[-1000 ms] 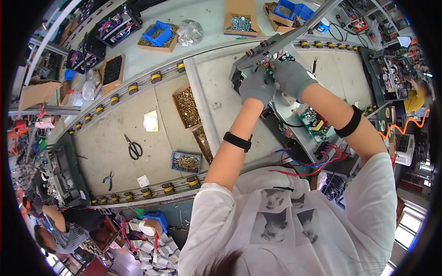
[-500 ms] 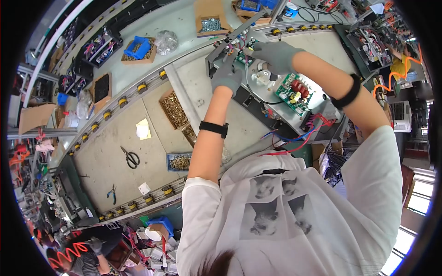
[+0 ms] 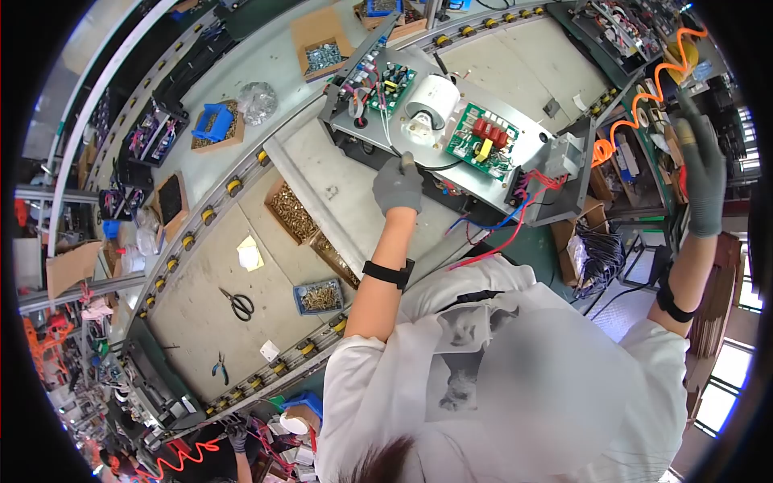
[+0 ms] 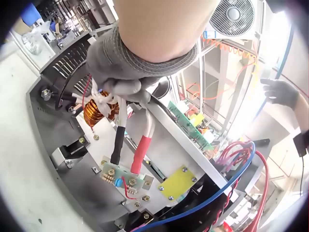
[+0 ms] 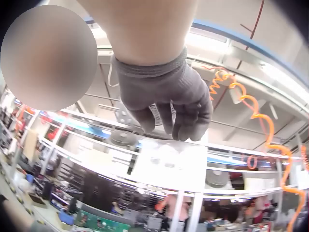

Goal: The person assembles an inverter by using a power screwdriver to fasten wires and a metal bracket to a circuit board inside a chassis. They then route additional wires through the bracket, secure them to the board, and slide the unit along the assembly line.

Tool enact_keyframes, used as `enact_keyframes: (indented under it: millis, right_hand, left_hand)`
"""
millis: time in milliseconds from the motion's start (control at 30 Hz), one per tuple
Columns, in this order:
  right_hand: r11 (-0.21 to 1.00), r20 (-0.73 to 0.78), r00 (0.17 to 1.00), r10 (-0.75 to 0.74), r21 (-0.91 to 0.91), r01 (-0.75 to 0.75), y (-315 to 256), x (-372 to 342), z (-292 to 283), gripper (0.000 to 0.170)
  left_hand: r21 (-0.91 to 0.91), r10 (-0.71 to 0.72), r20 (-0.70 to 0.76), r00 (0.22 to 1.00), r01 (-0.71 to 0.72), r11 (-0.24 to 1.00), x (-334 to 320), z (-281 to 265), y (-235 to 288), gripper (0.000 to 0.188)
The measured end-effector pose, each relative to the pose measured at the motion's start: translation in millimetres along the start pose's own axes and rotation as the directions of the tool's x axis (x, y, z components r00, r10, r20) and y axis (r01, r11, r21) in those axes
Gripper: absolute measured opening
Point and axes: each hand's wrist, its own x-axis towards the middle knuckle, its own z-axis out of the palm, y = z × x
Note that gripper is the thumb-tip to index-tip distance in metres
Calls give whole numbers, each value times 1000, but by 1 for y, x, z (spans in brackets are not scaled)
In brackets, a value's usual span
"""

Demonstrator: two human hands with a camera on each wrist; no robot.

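My gloved left hand point(image 3: 398, 187) is at the near edge of a grey metal chassis point(image 3: 519, 137). In the left wrist view its fingers point(image 4: 126, 88) curl over white cables point(image 4: 149, 123) by the plate edge; the palm side is hidden. The cables run down into black and red sleeves beside a copper coil point(image 4: 94, 113). A white cylinder point(image 3: 435, 101) and a green circuit board point(image 3: 485, 141) sit on top of the chassis. My gloved right hand point(image 3: 705, 173) is raised at the far right, away from the chassis, fingers loosely extended and holding nothing.
An orange coiled hose point(image 3: 660, 84) hangs near my right hand. Left of the chassis are boxes of brass screws point(image 3: 290, 213), a blue bin of screws point(image 3: 318, 297), scissors point(image 3: 237, 304) and pliers point(image 3: 220, 369). Red and blue wires point(image 3: 499, 233) trail off the chassis front.
My right hand has left the chassis and swung far right. My left hand has come back from the inner parts to the near edge. The head view has shifted.
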Motion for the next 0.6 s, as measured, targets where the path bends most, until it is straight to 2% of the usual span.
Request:
enact_keyframes:
  millis: [33, 67, 100, 133, 167, 200, 233, 267, 300, 333, 400, 467, 533, 600]
  right_hand:
    - [997, 11, 997, 74, 20, -74, 8, -9, 14, 41]
    - [999, 77, 997, -17, 29, 15, 40, -17, 29, 47]
    - [988, 114, 990, -80, -122, 94, 89, -33, 54, 58]
    - [977, 162, 966, 200, -106, -184, 79, -49, 79, 68]
    - [937, 261, 908, 328, 35, -349, 97, -62, 104, 75]
    - [859, 301, 888, 347, 278, -430, 96, -71, 127, 70]
    - [857, 301, 887, 349, 282, -432, 95, -72, 135, 70]
    - [778, 366, 865, 343, 405, -480, 95, -72, 141, 60]
    - [679, 429, 843, 324, 515, -523, 92, -71, 147, 52]
    - [677, 432, 812, 392, 463, -573, 76, -67, 143, 44]
    - [647, 425, 818, 388, 506, -570, 83, -68, 147, 44]
    - [626, 414, 827, 380, 544, -560, 88, -63, 148, 44]
    - [652, 450, 844, 293, 552, -520, 91, -49, 142, 56]
    - [693, 468, 845, 259, 519, -501, 94, -28, 143, 56]
  left_hand:
    - [-32, -38, -10, 999, 37, 999, 4, -1, 1, 40]
    - [-66, -75, -16, 997, 74, 995, 8, -2, 2, 43]
    - [-101, -113, -21, 993, 111, 989, 13, -3, 3, 46]
    - [-95, -157, 35, 987, 160, 982, 22, -3, -4, 47]
    - [-92, -153, 39, 987, 156, 983, 27, 1, -3, 47]
    - [-285, -244, 30, 969, 243, 927, 32, 5, -1, 49]
    - [-465, -336, 38, 941, 315, 828, 36, 5, 4, 53]
    - [-492, -406, 144, 902, 421, 762, 43, 1, 8, 61]
    - [-488, -409, 138, 902, 421, 764, 44, 1, 11, 61]
    - [-523, -413, 179, 893, 442, 729, 42, -1, 15, 60]
    - [-547, -420, 217, 881, 466, 696, 45, 2, 7, 59]
    - [-600, -369, 341, 865, 502, 623, 51, 7, -7, 55]
    - [-624, -377, 282, 882, 467, 627, 39, 13, -12, 52]
    - [-651, -391, 215, 895, 429, 626, 20, 18, -14, 49]
